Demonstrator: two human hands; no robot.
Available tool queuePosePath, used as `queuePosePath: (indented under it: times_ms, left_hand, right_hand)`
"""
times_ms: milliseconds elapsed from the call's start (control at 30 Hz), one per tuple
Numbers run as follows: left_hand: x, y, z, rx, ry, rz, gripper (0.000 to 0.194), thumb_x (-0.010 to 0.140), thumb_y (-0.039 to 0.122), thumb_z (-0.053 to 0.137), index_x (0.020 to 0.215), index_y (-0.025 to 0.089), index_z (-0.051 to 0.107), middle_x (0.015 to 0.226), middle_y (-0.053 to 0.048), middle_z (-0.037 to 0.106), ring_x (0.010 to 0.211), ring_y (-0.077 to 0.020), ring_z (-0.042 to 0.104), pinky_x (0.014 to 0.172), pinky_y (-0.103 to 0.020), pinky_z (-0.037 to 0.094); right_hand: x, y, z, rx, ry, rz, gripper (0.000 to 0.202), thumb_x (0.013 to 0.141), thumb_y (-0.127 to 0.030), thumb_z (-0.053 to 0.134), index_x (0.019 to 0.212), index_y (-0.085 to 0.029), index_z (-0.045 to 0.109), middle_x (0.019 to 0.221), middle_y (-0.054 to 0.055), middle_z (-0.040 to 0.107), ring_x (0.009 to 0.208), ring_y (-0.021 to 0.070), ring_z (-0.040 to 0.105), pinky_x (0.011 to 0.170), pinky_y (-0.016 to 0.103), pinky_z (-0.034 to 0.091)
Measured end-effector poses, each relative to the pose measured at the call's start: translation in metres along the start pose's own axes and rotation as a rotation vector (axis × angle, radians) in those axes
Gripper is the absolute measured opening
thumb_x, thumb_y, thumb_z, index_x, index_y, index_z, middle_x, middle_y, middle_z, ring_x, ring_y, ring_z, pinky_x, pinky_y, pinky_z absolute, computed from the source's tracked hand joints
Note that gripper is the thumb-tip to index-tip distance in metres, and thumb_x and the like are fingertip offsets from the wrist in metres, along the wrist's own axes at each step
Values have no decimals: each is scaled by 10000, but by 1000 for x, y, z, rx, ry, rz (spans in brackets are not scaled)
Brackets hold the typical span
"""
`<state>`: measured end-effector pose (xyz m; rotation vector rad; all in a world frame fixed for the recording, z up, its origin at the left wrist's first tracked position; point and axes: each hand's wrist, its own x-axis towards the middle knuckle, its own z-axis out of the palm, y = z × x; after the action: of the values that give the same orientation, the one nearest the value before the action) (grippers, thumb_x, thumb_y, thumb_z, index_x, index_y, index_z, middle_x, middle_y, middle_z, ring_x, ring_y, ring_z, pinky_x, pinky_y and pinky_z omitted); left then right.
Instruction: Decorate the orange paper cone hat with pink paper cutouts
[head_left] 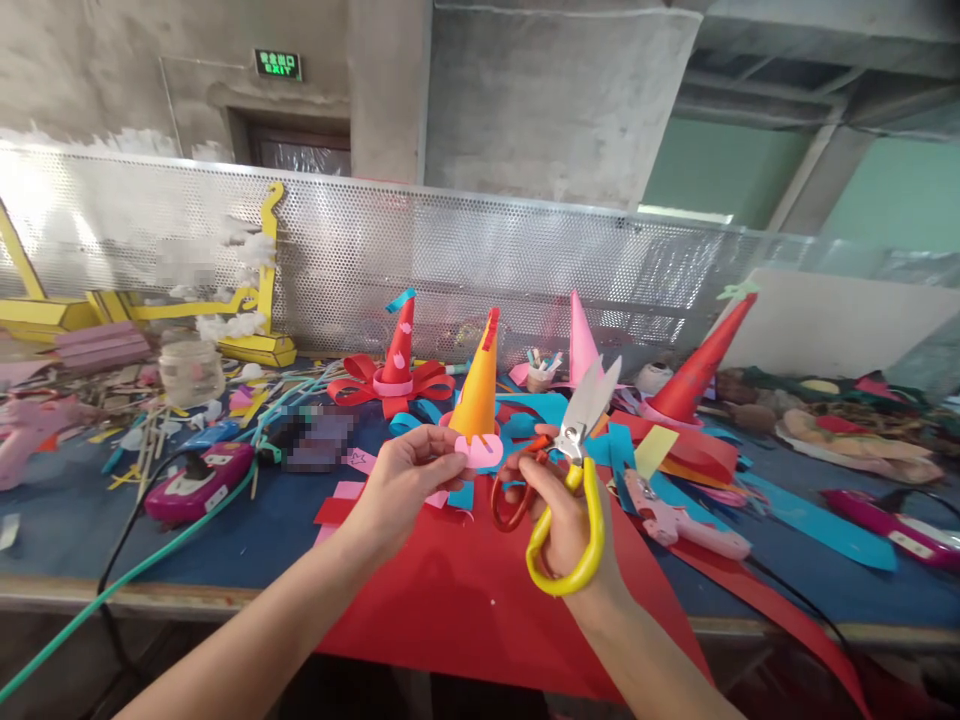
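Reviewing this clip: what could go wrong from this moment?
The small pink paper piece is pinched in the left hand, so the fingers could get nicked if the parted blades of the scissors in the right hand swing towards it. Already slit, the piece may tear if pulled. The red sheet hangs over the near edge of the table, where a forearm might drag it.
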<state>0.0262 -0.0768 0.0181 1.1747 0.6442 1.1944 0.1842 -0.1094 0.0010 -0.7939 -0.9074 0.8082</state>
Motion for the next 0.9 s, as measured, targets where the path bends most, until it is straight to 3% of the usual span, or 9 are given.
queuePosePath:
  times_ms: [400,600,767,900]
  left_hand:
    - [7,-5,2,13,78,36,248,665,212,772,877,146,664,764,-11,654,689,-109,616,579,-200,456]
    - [0,-12,7,16,31,18,229,659,206,770,861,145,679,772,-16,670,671,-104,605,602,-211,461]
    - [-4,-15,7,-14,-2,-28,289,657,214,784,911,153,661,721,7,651,632,-100,605,619,-225,478]
    - [-4,-11,7,-16,33,-21,243,654,213,792,831,143,641,710,-1,652,622,-101,606,597,-221,472]
  right_hand:
    - [-14,4,0,-42,-23,10,364,810,-305,730,1110,-267,528,659,-66,625,485,119,574,422,222,470]
    - [-8,8,-1,-95,-29,-3,447,745,-351,788,1093,-239,530,653,-69,586,428,120,545,387,252,467]
    - [-9,2,0,-192,37,0,429,717,-378,810,1041,-249,560,687,-43,654,503,148,635,430,248,517]
    - [-9,-4,-3,-191,73,-6,369,756,-370,780,1036,-250,572,708,-28,689,524,165,660,440,260,541]
